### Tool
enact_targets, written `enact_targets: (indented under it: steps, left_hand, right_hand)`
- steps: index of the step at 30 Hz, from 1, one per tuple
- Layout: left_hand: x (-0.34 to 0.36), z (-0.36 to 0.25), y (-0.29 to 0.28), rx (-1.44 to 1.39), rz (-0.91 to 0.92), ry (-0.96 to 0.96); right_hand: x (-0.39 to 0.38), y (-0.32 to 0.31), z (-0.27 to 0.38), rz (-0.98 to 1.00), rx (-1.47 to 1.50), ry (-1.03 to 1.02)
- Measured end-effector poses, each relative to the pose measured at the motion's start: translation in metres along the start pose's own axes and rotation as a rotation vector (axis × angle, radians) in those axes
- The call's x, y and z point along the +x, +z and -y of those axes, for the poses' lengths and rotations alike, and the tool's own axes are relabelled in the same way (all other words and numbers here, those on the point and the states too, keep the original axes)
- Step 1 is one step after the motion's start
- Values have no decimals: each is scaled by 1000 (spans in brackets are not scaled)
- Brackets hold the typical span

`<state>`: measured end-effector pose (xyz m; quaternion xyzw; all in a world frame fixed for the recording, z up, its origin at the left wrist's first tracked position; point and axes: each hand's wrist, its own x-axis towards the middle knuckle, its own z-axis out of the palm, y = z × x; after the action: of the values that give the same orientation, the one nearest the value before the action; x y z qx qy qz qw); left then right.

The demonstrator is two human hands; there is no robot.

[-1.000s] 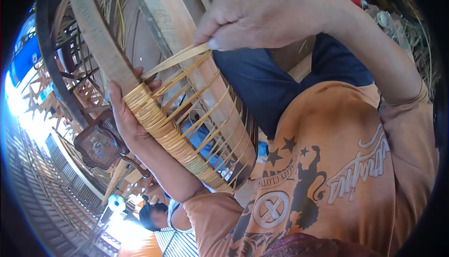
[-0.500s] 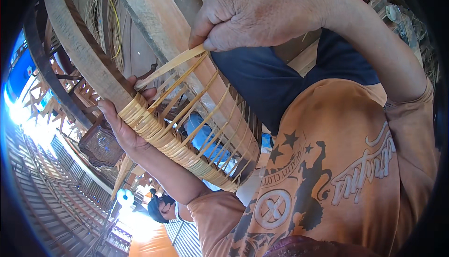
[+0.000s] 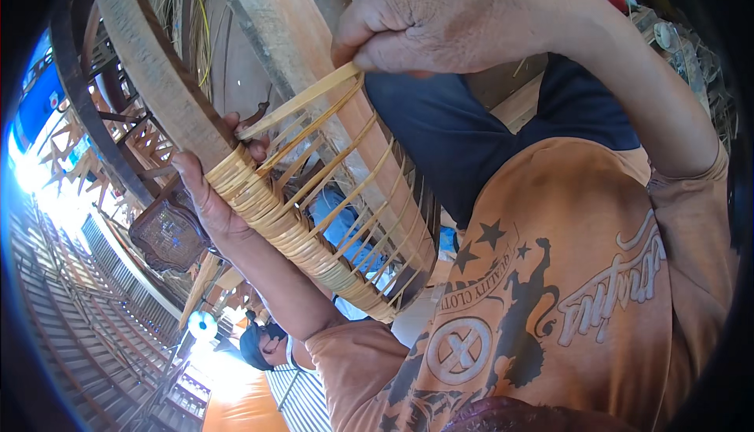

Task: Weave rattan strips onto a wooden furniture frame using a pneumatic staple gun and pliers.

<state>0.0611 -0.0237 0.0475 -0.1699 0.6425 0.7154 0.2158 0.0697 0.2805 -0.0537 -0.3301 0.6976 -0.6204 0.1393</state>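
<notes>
My left hand (image 3: 210, 200) grips the curved wooden rim (image 3: 149, 71) of a round frame, fingers curled over the edge where pale cane wrapping (image 3: 271, 220) covers it. My right hand (image 3: 463, 16), higher and to the right, pinches the end of a flat cane strip (image 3: 302, 102). The strip runs taut down to the wrapped rim by my left fingers. Thin cane spokes (image 3: 345, 188) fan from the wrapping to a second wooden bar (image 3: 298, 47).
A dark woven panel (image 3: 169, 236) and stacked wooden furniture frames (image 3: 118, 141) lie at the left. Another person in a dark cap (image 3: 263, 345) is at the lower middle. My orange printed shirt (image 3: 565, 291) fills the right.
Both hands keep their grips. The frame and view swayed slightly left and back, and the strip stays pulled taut.
</notes>
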Motion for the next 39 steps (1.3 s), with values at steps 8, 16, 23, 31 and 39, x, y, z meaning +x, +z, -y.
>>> enact_targets:
  steps: [8, 16, 23, 31, 39]
  left_hand:
    - [8, -6, 0, -1, 43, -154]
    - [9, -5, -10, 50, 34, -123]
    - [8, -5, -6, 71, -36, -83]
    - [12, -1, -13, -37, 85, -114]
    - [5, -2, -33, -14, 90, -152]
  right_hand:
    - [44, -24, 28, 125, -538, -378]
    - [67, 14, 61, 297, 77, 686]
    - [60, -3, 42, 283, 431, 428]
    - [66, 0, 90, 170, 300, 203]
    - [99, 8, 75, -114, -181, -330]
